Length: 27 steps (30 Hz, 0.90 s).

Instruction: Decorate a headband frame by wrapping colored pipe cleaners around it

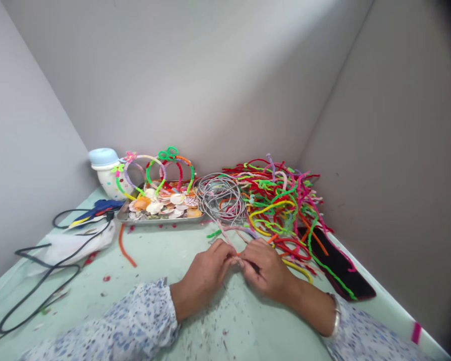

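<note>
My left hand [206,268] and my right hand [266,265] meet over the middle of the table, fingertips pinched close together. Between them is a pale pink pipe cleaner [224,233], one end of which sticks up beyond my left fingers. A bit of orange shows at the pinch, too small to make out. Just past my fingers lie a lilac pipe cleaner [248,231] and a coil of grey wire [223,199]. A big tangled heap of coloured pipe cleaners [281,195] spreads behind my right hand.
A metal tray [161,221] of seashells [165,203] stands at the back, with pipe-cleaner-wrapped hoops [145,159] upright in it. Left are a white jar [110,175] with a blue lid, blue-handled pliers [101,206], a black cable [78,265] and a plastic bag [75,245]. A black pad [338,265] lies right.
</note>
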{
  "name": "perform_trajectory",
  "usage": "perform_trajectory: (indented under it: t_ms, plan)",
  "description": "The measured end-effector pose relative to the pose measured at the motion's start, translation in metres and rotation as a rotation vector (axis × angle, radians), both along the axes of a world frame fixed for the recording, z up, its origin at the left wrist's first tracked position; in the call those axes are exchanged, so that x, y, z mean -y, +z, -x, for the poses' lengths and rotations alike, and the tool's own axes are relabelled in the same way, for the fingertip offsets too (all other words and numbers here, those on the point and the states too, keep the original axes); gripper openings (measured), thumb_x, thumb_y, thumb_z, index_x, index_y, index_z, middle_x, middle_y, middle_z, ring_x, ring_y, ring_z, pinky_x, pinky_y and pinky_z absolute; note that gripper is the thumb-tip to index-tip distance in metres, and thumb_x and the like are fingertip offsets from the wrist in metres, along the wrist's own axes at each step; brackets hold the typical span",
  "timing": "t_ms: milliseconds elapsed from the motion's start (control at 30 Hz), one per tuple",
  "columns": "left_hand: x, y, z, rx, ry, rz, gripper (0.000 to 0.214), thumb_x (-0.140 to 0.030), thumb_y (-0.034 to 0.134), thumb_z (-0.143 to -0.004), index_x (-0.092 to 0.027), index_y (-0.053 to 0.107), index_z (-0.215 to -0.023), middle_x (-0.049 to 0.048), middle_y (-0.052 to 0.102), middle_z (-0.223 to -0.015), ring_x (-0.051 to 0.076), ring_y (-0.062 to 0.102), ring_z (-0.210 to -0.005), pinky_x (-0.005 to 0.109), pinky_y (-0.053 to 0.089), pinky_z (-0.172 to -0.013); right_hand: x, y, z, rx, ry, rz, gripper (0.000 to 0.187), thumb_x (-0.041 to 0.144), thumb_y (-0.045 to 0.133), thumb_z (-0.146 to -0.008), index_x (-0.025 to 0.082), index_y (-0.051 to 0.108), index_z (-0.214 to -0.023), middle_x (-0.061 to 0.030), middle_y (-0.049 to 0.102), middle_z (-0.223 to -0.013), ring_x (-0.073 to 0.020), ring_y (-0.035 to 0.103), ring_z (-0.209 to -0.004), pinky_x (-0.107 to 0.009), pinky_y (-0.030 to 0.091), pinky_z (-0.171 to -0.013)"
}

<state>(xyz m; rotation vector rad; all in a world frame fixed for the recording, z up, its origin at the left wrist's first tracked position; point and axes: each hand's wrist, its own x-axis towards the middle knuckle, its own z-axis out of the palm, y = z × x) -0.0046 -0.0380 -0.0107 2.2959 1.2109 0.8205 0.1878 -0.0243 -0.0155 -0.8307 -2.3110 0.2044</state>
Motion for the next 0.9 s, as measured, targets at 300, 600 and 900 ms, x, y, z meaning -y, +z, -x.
perform_trajectory:
  t_ms: [300, 600, 900]
  plan:
    - [-0.0009, 0.0014, 0.0004, -0.014, -0.023, 0.023, 0.020, -0.028, 0.041, -0.096, -0.020, 0.058, -0.090, 0.0035, 0.059, -0.090, 0.016, 0.059, -0.081, 0.026, 0.047, -0.074, 0.0006, 0.0015, 0.0001, -0.011, -0.001, 0.020, 0.016, 0.017, 0.047, -0.086, 0.019, 0.054, -0.072, -0.0021, 0.054, -0.066, -0.0171, 0.046, -0.066, -0.032, 0.033, -0.065]
    - [-0.0021, 0.0010, -0.0022, -0.098, -0.022, 0.091, 0.019, -0.027, 0.038, -0.096, -0.019, 0.054, -0.088, 0.0039, 0.057, -0.086, 0.017, 0.057, -0.075, 0.027, 0.045, -0.067, -0.0007, -0.0005, -0.0010, 0.029, 0.012, 0.028, 0.014, 0.016, 0.047, -0.084, 0.019, 0.053, -0.072, -0.0022, 0.054, -0.066, -0.0172, 0.046, -0.066, -0.033, 0.032, -0.066]
    - [-0.0049, 0.0019, -0.0015, -0.008, -0.058, 0.173, 0.020, -0.027, 0.040, -0.095, -0.018, 0.053, -0.083, 0.0026, 0.058, -0.081, 0.016, 0.054, -0.075, 0.027, 0.042, -0.069, 0.0004, 0.0008, -0.0016, 0.034, 0.020, 0.043, 0.014, 0.016, 0.047, -0.085, 0.019, 0.054, -0.073, -0.0021, 0.055, -0.067, -0.0170, 0.046, -0.066, -0.033, 0.031, -0.066]
